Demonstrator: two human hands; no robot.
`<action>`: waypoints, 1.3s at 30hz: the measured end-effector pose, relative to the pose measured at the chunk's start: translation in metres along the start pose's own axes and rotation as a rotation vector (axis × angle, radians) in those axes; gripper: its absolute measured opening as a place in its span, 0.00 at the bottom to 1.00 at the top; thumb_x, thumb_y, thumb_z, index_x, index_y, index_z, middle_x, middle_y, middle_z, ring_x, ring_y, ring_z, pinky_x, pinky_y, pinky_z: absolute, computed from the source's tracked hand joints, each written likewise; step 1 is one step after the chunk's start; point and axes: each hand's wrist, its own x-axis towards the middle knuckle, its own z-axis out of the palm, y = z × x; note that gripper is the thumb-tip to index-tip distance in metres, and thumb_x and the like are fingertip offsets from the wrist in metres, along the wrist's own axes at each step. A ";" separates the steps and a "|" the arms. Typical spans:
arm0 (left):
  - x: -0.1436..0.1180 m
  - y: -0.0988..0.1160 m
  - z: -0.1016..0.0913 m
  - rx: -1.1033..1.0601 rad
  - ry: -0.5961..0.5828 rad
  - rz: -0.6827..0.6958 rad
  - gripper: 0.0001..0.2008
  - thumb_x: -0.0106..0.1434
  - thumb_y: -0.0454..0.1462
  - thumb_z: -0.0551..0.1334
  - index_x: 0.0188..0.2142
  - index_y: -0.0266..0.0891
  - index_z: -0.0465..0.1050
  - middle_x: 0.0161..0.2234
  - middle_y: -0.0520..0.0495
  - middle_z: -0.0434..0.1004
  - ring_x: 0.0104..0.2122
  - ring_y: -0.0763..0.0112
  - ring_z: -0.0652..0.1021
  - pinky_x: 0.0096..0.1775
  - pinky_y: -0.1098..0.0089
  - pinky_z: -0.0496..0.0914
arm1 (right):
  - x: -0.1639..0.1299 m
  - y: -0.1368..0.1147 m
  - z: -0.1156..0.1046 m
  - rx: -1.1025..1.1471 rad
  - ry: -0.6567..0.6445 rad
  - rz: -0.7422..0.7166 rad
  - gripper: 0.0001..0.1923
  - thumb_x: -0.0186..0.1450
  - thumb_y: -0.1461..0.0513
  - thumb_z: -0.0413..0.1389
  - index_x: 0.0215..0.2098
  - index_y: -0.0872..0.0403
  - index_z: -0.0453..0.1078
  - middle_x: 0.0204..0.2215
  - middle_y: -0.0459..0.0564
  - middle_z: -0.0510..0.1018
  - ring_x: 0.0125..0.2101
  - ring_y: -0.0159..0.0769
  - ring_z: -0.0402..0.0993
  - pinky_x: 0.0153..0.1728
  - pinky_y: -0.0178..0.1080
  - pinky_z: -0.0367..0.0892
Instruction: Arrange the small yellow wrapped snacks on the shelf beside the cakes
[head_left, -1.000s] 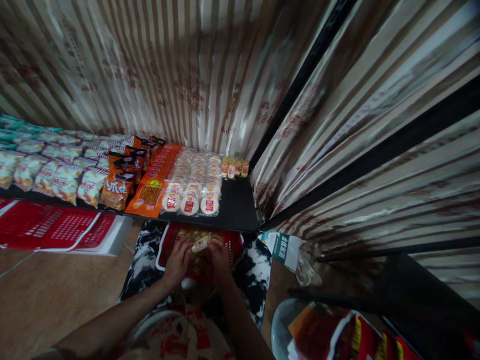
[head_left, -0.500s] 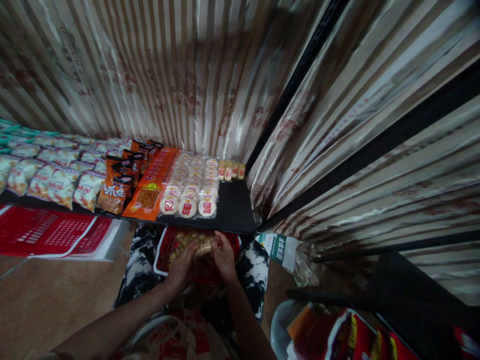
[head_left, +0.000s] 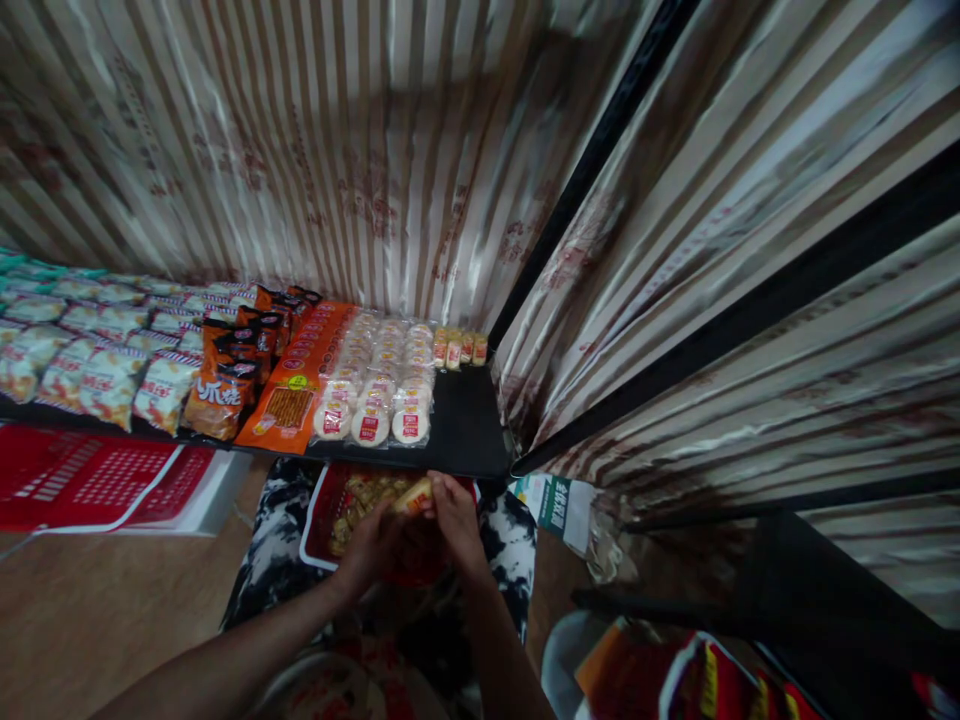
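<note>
A red basket (head_left: 316, 517) with a white rim rests on my lap, holding several small gold-wrapped snacks (head_left: 358, 493). Above it, one small gold-wrapped snack (head_left: 414, 497) is held between both hands, a red mark showing on its wrapper. My left hand (head_left: 366, 545) is closed on the near left end of this snack. My right hand (head_left: 454, 513) pinches the right end with thumb and fingers. Similar gold-wrapped snacks (head_left: 460, 348) stand in a short row at the back right of the black shelf (head_left: 466, 425).
Along the shelf lie round white packaged crackers (head_left: 369, 428), an orange pack (head_left: 283, 405), orange-black bags (head_left: 217, 392) and pale snack bags (head_left: 112, 380). Black frame bars (head_left: 600, 425) and striped curtains (head_left: 337, 150) enclose the right and back. A red basket (head_left: 90, 480) sits lower left.
The gold-wrapped snack between my hands has turned, so its red mark now shows. My left hand has drawn slightly nearer to me, uncovering more snacks in the basket. The view has shifted slightly.
</note>
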 end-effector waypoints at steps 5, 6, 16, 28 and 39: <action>0.009 0.009 0.003 -0.291 -0.074 -0.073 0.21 0.55 0.49 0.57 0.41 0.35 0.68 0.35 0.44 0.78 0.35 0.61 0.77 0.38 0.64 0.70 | 0.006 -0.001 -0.010 0.034 -0.004 0.047 0.26 0.57 0.52 0.52 0.48 0.60 0.69 0.16 0.43 0.71 0.17 0.30 0.67 0.19 0.32 0.64; 0.011 0.012 0.004 -0.334 -0.081 -0.089 0.22 0.54 0.51 0.58 0.40 0.35 0.68 0.33 0.44 0.78 0.34 0.61 0.77 0.37 0.65 0.70 | 0.007 -0.002 -0.013 0.034 -0.008 0.052 0.27 0.57 0.52 0.52 0.49 0.61 0.68 0.15 0.42 0.70 0.17 0.30 0.66 0.18 0.32 0.62; 0.023 0.030 0.002 -0.421 -0.137 -0.109 0.24 0.52 0.51 0.60 0.40 0.35 0.68 0.35 0.45 0.78 0.36 0.63 0.77 0.40 0.65 0.70 | 0.007 -0.004 -0.028 0.073 0.004 -0.004 0.31 0.55 0.49 0.53 0.50 0.60 0.68 0.19 0.44 0.72 0.19 0.30 0.66 0.21 0.32 0.63; 0.058 0.044 0.005 -0.100 -0.048 -0.045 0.15 0.56 0.41 0.54 0.41 0.37 0.66 0.35 0.46 0.75 0.33 0.66 0.77 0.35 0.68 0.72 | 0.010 0.015 -0.035 -0.279 0.113 -0.163 0.24 0.61 0.50 0.46 0.46 0.56 0.72 0.36 0.54 0.79 0.34 0.40 0.75 0.38 0.41 0.71; 0.092 0.097 0.008 0.358 -0.205 0.179 0.13 0.56 0.34 0.53 0.42 0.40 0.68 0.36 0.48 0.76 0.37 0.68 0.76 0.41 0.71 0.67 | 0.015 0.004 -0.038 -0.757 0.226 -0.608 0.22 0.62 0.61 0.50 0.54 0.53 0.66 0.50 0.55 0.72 0.49 0.42 0.69 0.50 0.44 0.66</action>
